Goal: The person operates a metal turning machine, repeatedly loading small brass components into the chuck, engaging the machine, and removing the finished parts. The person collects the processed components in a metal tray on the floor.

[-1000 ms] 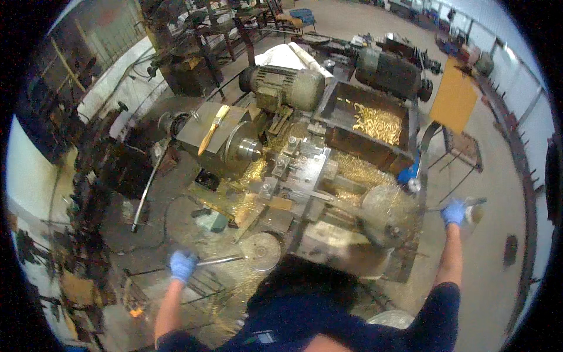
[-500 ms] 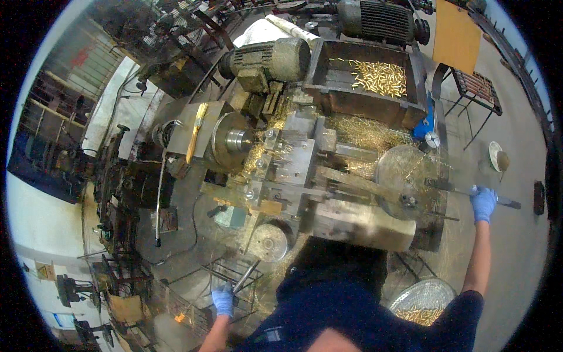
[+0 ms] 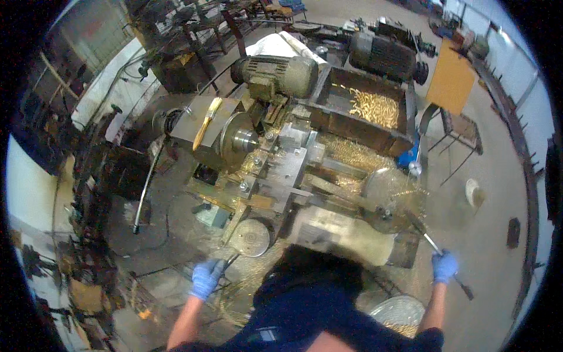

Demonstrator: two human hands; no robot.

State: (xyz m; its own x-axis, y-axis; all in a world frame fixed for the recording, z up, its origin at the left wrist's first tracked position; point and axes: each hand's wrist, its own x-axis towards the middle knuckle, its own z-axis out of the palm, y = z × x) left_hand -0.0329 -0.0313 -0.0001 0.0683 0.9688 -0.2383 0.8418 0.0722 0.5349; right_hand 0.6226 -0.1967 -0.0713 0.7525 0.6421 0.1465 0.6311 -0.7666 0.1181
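Observation:
My right hand (image 3: 445, 266), in a blue glove, is closed around a long metal lever (image 3: 431, 242) at the right end of a lathe. The lever's inner end meets a large round metal disc (image 3: 384, 190). To the left, my gloved left hand (image 3: 207, 278) is wrapped round a short metal handle (image 3: 232, 259) beside a smaller round handwheel (image 3: 251, 237). Beyond it the lathe's shiny spindle nose (image 3: 245, 141) points toward the tool carriage (image 3: 287, 167). The left fingers are partly blurred.
A brush (image 3: 207, 126) lies on the headstock. Behind the bed stands a metal bin (image 3: 352, 120) holding many small brass pieces (image 3: 377, 109). Brass chips (image 3: 352, 154) cover the bed. A metal bowl (image 3: 402, 306) with more pieces sits low at my right. A motor (image 3: 281, 76) stands behind.
My right hand has swung the lever toward me. My left hand has shifted up nearer the handwheel, with its handle. The whole view has also tilted and shifted.

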